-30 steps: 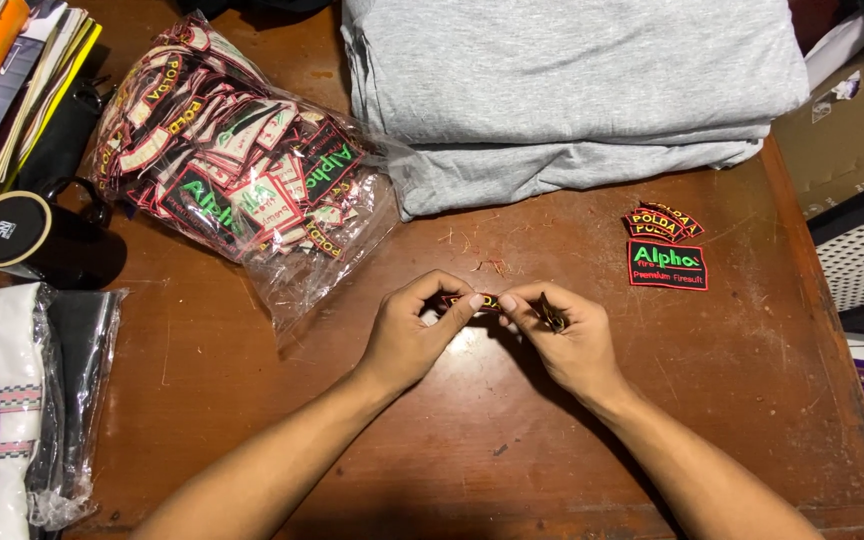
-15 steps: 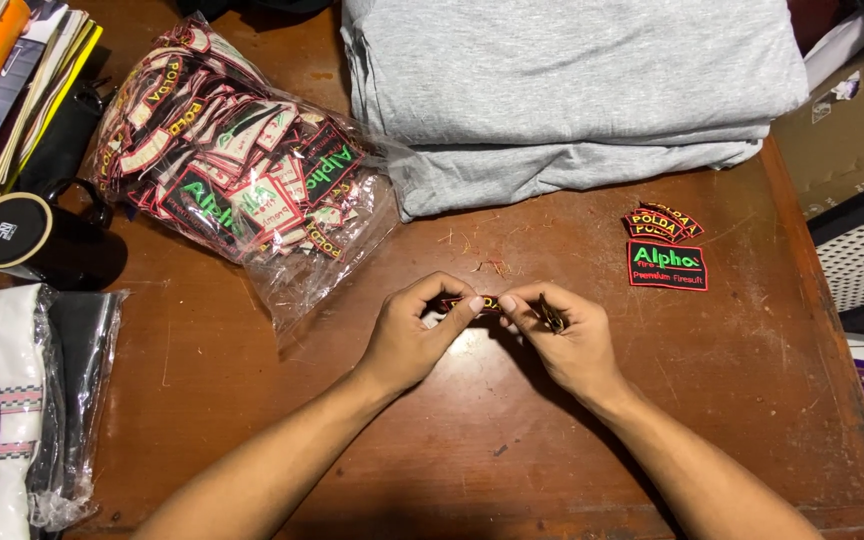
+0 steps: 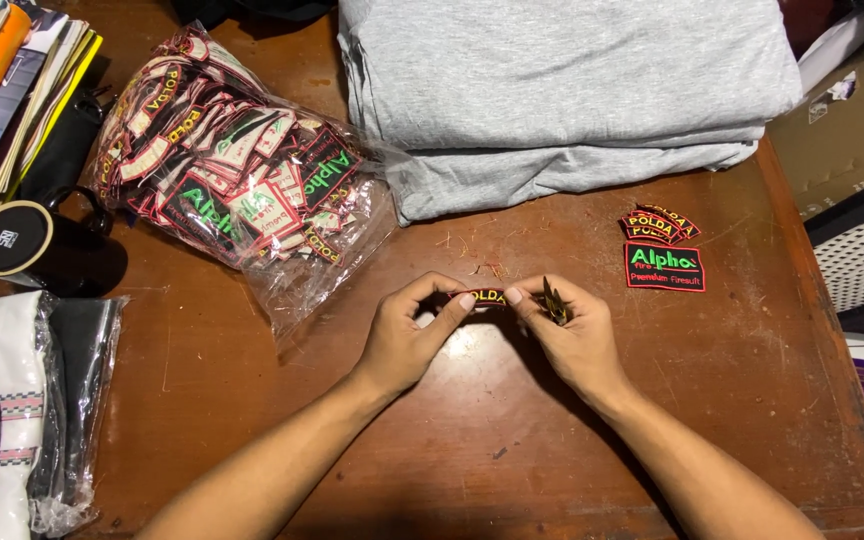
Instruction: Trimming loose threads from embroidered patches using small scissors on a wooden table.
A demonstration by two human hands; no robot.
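Brown wood makes up the tabletop (image 3: 472, 440), and both bare hands meet just above its middle. The left hand (image 3: 407, 335) and the right hand (image 3: 572, 335) pinch a small curved patch (image 3: 485, 297) between them, one end in each, thumbs and forefingers closed on its edges; the patch is black with a red rim and yellow stitching, held a little above the wood. The right hand also keeps a small dark cutting tool (image 3: 553, 300) tucked upright among its fingers, just beside the patch. To the right, well apart from the hands, a short stack of similar curved patches (image 3: 660, 225) lies on the wood, with a rectangular black patch (image 3: 664, 267) with green stitching just below it. At the upper left sits a clear plastic bag (image 3: 237, 190) stuffed with many more patches, its open end pointing towards the left hand. Folded grey cloth (image 3: 562, 90) is piled at the far edge. A black mug (image 3: 22, 240) stands at the left, near books (image 3: 12, 90), with white cloth in plastic wrap (image 3: 22, 400) below it.
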